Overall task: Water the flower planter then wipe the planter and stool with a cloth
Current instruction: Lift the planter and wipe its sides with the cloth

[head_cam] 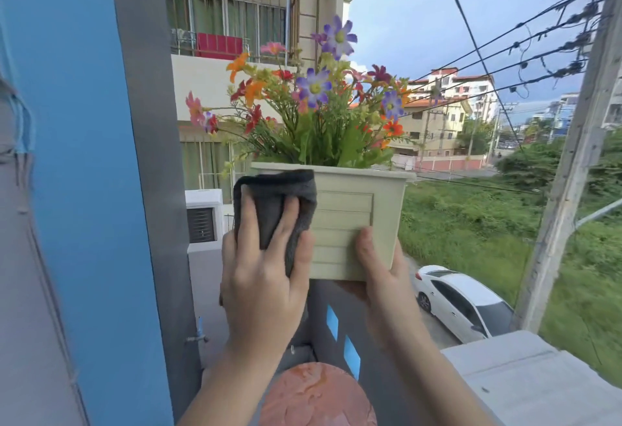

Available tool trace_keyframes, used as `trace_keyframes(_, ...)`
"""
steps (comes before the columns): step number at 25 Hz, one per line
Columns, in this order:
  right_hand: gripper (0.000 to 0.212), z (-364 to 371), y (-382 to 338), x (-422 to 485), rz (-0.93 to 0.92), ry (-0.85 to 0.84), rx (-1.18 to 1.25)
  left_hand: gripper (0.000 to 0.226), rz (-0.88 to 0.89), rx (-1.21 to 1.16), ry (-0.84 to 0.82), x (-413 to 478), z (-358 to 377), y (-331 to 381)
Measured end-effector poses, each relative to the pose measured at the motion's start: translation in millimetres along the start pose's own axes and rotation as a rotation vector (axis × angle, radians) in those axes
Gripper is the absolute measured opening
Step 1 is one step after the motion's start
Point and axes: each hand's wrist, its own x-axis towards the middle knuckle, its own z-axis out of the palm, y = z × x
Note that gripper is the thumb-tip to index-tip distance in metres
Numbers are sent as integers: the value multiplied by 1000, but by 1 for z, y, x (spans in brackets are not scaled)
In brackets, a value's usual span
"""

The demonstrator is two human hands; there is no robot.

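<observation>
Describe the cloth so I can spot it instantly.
Find the pale green planter full of colourful flowers, held up at centre. On its left front face, the left hand presses a cloth. It is dark grey, folded and fuzzy, the only fabric there.

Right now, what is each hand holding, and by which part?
Left hand presses a grey cloth on the planter front; right hand grips its lower right corner.

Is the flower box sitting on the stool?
No, the right hand holds the planter up in the air, above the stool.
</observation>
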Motion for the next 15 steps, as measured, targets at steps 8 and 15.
trace_keyframes(8, 28, -28, -5, 7, -2, 31, 71, 57, -252, -387, -164, -17, 4, 5)
trace_keyframes(15, 33, -72, -18, 10, -17, 36, 32, 20, -973, -930, -442, 17, 22, 40)
